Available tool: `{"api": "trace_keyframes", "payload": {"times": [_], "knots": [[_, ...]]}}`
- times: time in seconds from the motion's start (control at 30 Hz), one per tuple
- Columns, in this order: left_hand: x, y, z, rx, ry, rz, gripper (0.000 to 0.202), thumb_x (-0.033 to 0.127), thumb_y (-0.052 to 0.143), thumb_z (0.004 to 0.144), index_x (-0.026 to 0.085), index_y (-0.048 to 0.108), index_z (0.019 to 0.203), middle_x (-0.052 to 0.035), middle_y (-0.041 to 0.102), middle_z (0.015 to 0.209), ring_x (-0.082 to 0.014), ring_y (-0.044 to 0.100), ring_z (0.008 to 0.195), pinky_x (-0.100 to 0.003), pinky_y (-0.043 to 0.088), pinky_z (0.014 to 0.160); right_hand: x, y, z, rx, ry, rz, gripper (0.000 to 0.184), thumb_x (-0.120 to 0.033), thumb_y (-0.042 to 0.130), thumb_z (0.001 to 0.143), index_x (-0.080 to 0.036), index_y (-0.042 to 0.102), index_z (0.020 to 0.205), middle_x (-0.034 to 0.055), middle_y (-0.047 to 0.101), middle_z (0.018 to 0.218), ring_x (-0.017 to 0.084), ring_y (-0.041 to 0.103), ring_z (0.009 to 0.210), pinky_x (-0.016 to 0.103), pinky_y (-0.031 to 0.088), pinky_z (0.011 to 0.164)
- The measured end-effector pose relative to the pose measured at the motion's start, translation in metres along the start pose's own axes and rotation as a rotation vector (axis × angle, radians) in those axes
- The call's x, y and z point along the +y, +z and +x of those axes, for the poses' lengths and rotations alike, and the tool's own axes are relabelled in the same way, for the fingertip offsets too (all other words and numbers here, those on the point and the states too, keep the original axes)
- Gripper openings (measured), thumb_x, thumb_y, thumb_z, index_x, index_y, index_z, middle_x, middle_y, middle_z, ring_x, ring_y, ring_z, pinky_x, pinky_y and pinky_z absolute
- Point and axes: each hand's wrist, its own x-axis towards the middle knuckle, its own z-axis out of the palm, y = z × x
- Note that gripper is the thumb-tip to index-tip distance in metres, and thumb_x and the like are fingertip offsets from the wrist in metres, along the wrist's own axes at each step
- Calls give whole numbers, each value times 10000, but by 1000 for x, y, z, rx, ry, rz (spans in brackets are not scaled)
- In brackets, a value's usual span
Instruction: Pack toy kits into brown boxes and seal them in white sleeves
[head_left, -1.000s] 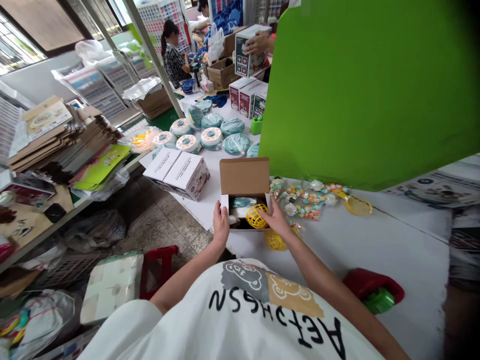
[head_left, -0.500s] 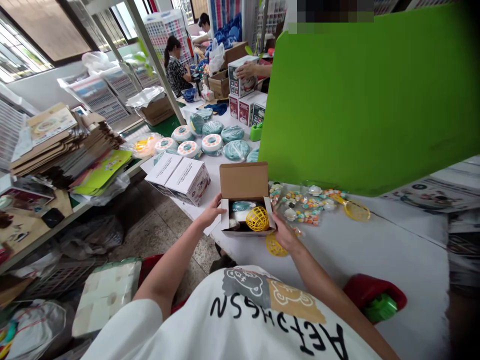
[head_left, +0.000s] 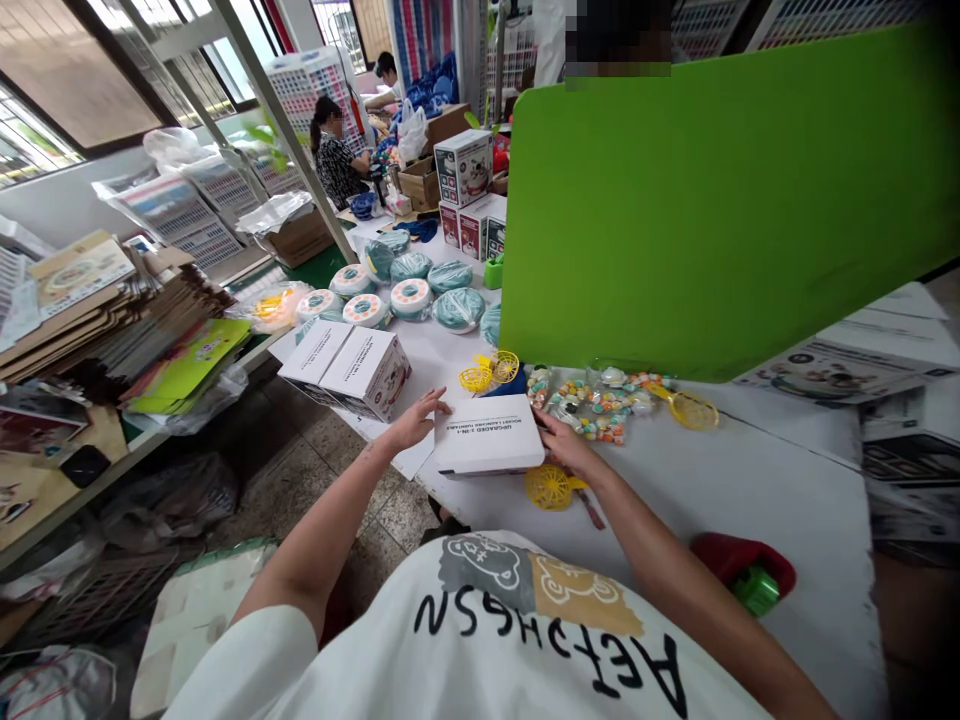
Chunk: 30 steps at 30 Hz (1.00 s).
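A white printed cardboard box (head_left: 487,435) sits in front of me at the table's edge, its lid down over the contents. My left hand (head_left: 417,418) is by the box's left side, fingers stretched out and apart near the far corner. Against the right side, my right hand (head_left: 564,442) grips the box with bent fingers. Just behind the box lie yellow lattice scoops (head_left: 491,371). Another yellow lattice scoop (head_left: 549,488) rests beside its near right corner. Bags of small coloured pieces (head_left: 592,400) spread out to the right.
Two white boxes (head_left: 349,365) stand to the left. Farther back are several wrapped teal and white round toys (head_left: 411,298) and stacked boxes (head_left: 465,168). A large green panel (head_left: 712,210) blocks the right. A red container (head_left: 742,570) lies near my right arm.
The box's brown inner lid was upright, showing a yellow lattice ball inside; now the lid is folded down. Yellow scoops show behind the box. The co-worker's hand has left the stacked boxes.
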Motion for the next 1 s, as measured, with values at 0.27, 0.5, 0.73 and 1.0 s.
{"api": "trace_keyframes", "payload": {"times": [0.27, 0.5, 0.73, 1.0], "knots": [[33, 15, -6, -195, 12, 380, 1177, 541, 917, 391, 174, 486, 1423, -227, 159, 1615, -514, 33, 1468, -661, 138, 1158, -36, -6, 1, -258, -304, -864, 1047, -593, 795, 624, -221, 385, 1512, 121, 149, 1624, 407, 33, 1496, 620, 68, 1200], [35, 26, -9, -236, 58, 524, 1190, 513, 831, 534, 106, 326, 1532, -260, 87, 1616, -562, -45, 1438, -664, 79, 1148, -39, -1, -5, -252, -479, -932, 843, -522, 692, 778, -183, 410, 1496, 142, 172, 1611, 397, 58, 1495, 592, 98, 1212], [31, 25, -8, -231, 224, 502, 1034, 447, 785, 607, 60, 395, 1482, -268, 172, 1598, -518, 34, 1460, -616, 33, 1179, -37, -3, -9, -260, -527, -927, 707, -458, 601, 866, -187, 415, 1492, 110, 185, 1611, 384, 105, 1494, 576, 158, 1213], [9, 36, -37, -248, 400, 756, 854, 572, 601, 859, 189, 286, 1554, -199, 134, 1628, -466, -49, 1482, -654, 121, 1159, -29, 1, -14, -177, -608, -1157, 819, -532, 666, 837, -152, 382, 1505, 193, 220, 1591, 413, 181, 1472, 584, 266, 1168]]}}
